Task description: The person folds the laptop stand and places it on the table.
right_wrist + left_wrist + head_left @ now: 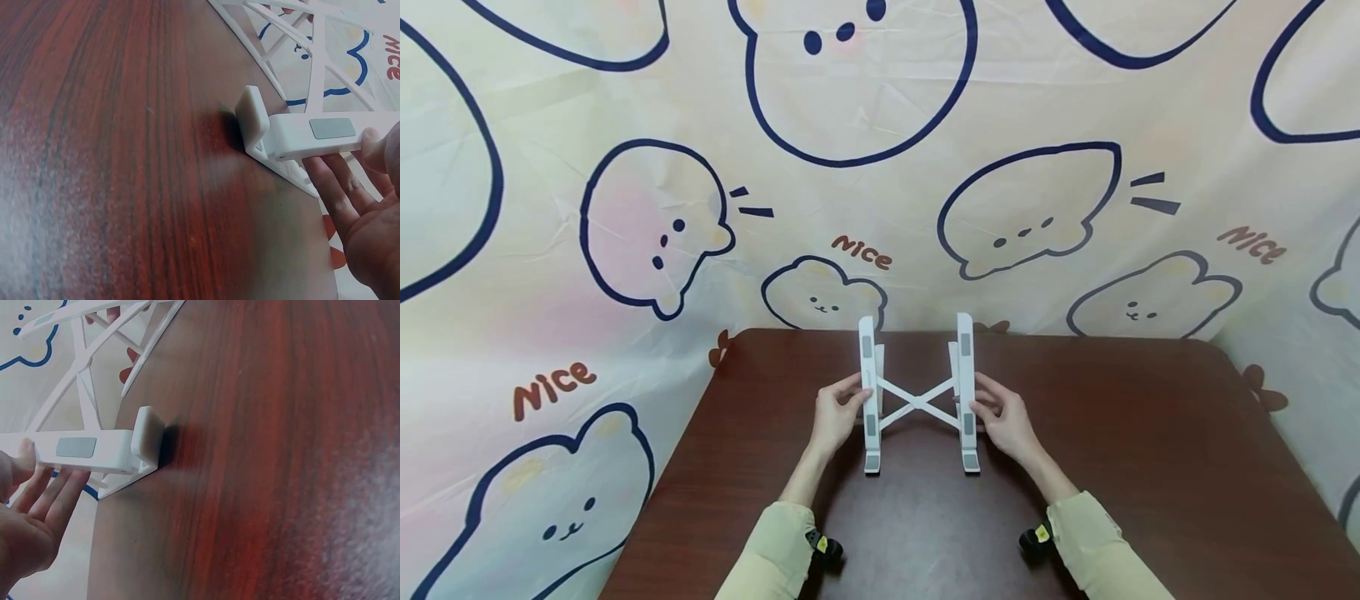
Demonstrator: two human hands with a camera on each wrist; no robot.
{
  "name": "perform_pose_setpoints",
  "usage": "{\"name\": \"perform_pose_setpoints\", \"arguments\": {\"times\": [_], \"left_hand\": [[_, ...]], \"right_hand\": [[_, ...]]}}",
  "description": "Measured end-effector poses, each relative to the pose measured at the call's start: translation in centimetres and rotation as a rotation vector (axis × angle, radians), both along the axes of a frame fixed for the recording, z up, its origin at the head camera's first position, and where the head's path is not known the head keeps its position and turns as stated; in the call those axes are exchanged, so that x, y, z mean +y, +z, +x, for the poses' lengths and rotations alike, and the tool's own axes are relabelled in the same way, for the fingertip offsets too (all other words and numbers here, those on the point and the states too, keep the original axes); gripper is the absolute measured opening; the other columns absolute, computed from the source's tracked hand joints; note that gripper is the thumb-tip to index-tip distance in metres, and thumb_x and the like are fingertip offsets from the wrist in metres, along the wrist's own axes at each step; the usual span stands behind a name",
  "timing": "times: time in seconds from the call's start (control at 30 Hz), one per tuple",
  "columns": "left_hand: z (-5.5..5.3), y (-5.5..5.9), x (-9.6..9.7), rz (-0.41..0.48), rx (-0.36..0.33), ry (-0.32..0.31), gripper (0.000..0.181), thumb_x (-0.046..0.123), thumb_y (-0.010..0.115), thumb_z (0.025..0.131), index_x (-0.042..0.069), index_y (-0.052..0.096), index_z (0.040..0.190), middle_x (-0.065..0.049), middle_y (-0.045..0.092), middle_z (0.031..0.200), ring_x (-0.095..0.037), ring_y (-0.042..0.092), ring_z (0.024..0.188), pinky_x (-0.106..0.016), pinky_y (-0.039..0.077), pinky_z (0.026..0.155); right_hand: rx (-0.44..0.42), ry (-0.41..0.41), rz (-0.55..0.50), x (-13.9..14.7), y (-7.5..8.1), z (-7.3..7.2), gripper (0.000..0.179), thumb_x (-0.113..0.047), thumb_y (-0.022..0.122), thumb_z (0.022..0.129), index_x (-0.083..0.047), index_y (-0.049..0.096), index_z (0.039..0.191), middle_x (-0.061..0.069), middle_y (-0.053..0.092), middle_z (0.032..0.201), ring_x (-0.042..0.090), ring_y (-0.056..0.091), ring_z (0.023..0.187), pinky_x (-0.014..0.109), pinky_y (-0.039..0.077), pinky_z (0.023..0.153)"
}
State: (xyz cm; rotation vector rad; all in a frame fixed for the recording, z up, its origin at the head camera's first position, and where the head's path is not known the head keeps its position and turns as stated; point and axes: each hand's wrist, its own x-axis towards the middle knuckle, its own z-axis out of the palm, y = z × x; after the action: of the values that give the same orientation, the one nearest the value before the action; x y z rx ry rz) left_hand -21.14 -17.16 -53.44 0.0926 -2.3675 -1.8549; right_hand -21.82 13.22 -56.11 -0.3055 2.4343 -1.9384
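Note:
A white folding laptop stand (917, 402) stands unfolded on the table, its two long arms joined by crossed bars. Grey pads (76, 447) are set into the arms, and a lip (252, 116) turns up at each front end. My left hand (835, 417) grips the left arm from the outer side, thumb on top and fingers beneath. On the other side my right hand (1006, 423) holds the right arm the same way, its thumb beside a grey pad in the right wrist view.
The stand is on a dark reddish-brown wooden table (1135, 433). Behind it hangs a pale cloth (880, 200) with cartoon bear outlines, reaching down to the table's back edge. Each sleeved wrist wears a small black camera (826, 550).

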Motion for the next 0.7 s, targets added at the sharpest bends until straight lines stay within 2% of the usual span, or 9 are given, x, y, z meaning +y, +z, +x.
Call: {"name": "perform_pose_setpoints", "arguments": {"times": [0.1,0.23,0.33,0.47,0.6,0.7], "left_hand": [[0.12,0.07,-0.10,-0.012,-0.004,0.003,0.039,-0.002,0.072,0.103,-0.009,0.069,0.141,-0.032,0.078,0.105,-0.027,0.081,0.086,-0.038,0.070,0.075],[0.10,-0.09,-0.10,0.016,-0.008,-0.003,0.039,-0.002,0.072,0.103,-0.008,0.069,0.142,-0.032,0.077,0.105,-0.030,0.081,0.087,-0.037,0.070,0.074],[0.11,-0.12,-0.06,-0.040,0.014,0.000,0.039,-0.001,0.073,0.103,-0.008,0.069,0.141,-0.030,0.079,0.106,-0.028,0.080,0.090,-0.038,0.070,0.077],[0.25,0.02,0.14,-0.104,0.043,-0.021,0.039,0.002,0.072,0.104,-0.008,0.068,0.142,-0.030,0.081,0.111,-0.031,0.080,0.096,-0.042,0.070,0.082],[0.23,0.02,0.08,-0.108,0.049,-0.042,0.042,0.003,0.072,0.105,-0.008,0.066,0.145,-0.032,0.080,0.112,-0.037,0.079,0.101,-0.047,0.069,0.084],[0.23,-0.05,-0.20,-0.116,0.050,-0.048,0.043,0.002,0.071,0.105,-0.009,0.064,0.146,-0.032,0.080,0.115,-0.036,0.079,0.102,-0.046,0.069,0.084]], "right_hand": [[-0.006,0.000,0.003,-0.17,0.01,0.01,0.058,0.010,0.062,0.106,0.009,0.045,0.161,0.037,0.075,0.127,-0.002,0.074,0.085,0.028,0.068,0.073],[-0.025,-0.016,0.001,-0.20,0.07,0.07,0.059,0.009,0.063,0.106,0.005,0.046,0.163,0.036,0.074,0.128,-0.002,0.075,0.087,0.028,0.068,0.076],[-0.023,-0.013,0.004,-0.19,0.11,0.29,0.059,0.009,0.062,0.106,0.004,0.046,0.163,0.036,0.075,0.128,0.003,0.078,0.090,0.030,0.069,0.077],[0.009,-0.035,0.034,-0.12,0.05,0.55,0.059,0.009,0.063,0.106,0.005,0.047,0.163,0.034,0.076,0.126,0.009,0.079,0.091,0.031,0.069,0.073],[0.046,-0.057,0.060,-0.22,-0.15,0.58,0.059,0.009,0.064,0.105,0.004,0.048,0.162,0.034,0.076,0.126,0.009,0.079,0.090,0.032,0.068,0.070],[0.054,-0.056,0.068,-0.43,-0.41,0.58,0.059,0.008,0.064,0.106,0.003,0.048,0.162,0.035,0.076,0.126,0.007,0.078,0.090,0.032,0.068,0.070]]}}
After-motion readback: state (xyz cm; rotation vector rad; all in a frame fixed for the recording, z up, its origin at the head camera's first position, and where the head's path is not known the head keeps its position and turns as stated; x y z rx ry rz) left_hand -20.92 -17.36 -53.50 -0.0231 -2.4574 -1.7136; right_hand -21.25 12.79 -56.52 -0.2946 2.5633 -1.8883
